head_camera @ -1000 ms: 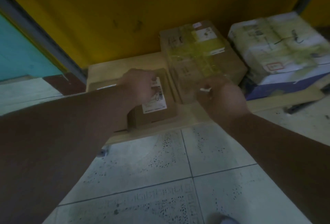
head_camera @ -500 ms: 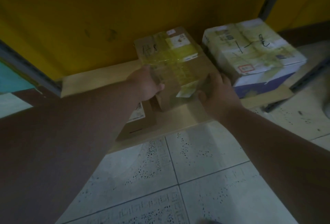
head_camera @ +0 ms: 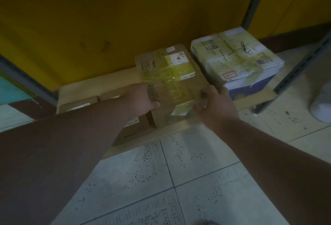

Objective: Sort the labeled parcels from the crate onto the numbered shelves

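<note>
Both hands grip the taped brown parcel (head_camera: 170, 81) on the low shelf (head_camera: 93, 85): the left hand (head_camera: 143, 99) has come off the smaller labelled box (head_camera: 129, 131) to clamp the near-left edge, the right hand (head_camera: 213, 102) holds the near-right corner. It looks like a lift or a final nudge beside the white parcel (head_camera: 234, 58). Its scrawled number is perhaps "13 8"; no crate shows, and dimness blurs the labels
</note>
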A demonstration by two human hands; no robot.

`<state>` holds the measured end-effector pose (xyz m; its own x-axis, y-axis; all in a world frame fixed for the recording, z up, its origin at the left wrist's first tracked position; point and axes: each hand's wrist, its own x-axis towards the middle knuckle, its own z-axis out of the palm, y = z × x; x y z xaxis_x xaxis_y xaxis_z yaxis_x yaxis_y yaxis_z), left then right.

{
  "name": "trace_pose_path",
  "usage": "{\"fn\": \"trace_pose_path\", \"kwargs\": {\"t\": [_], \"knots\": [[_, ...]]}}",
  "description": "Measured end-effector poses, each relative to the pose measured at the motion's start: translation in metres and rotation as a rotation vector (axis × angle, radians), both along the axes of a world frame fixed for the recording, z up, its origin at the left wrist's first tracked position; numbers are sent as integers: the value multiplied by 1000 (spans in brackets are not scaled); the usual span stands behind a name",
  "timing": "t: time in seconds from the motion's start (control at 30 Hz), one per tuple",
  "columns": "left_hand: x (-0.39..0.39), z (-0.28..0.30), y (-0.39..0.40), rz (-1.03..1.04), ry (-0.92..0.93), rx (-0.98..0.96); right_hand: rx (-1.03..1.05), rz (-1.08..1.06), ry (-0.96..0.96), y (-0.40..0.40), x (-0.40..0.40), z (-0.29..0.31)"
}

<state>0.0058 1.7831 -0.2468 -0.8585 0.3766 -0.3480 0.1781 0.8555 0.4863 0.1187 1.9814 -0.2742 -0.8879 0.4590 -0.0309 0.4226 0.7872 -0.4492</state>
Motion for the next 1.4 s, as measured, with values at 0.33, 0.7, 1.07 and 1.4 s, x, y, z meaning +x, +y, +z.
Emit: {"fn": "trace_pose_path", "kwargs": {"t": [0.33, 0.7, 1.07, 1.4], "knots": [[-7, 16, 2, -210, 210, -366, 33, 101, -29, 13, 9, 1], [-4, 40, 89, -374, 154, -97, 166, 8, 345, 76, 27, 7], [-16, 31, 184, -392, 239, -56, 412, -77, -76, 192, -2, 34], [-6, 24, 183, -368, 234, 45, 116, -78, 35, 206, 10, 25]]}}
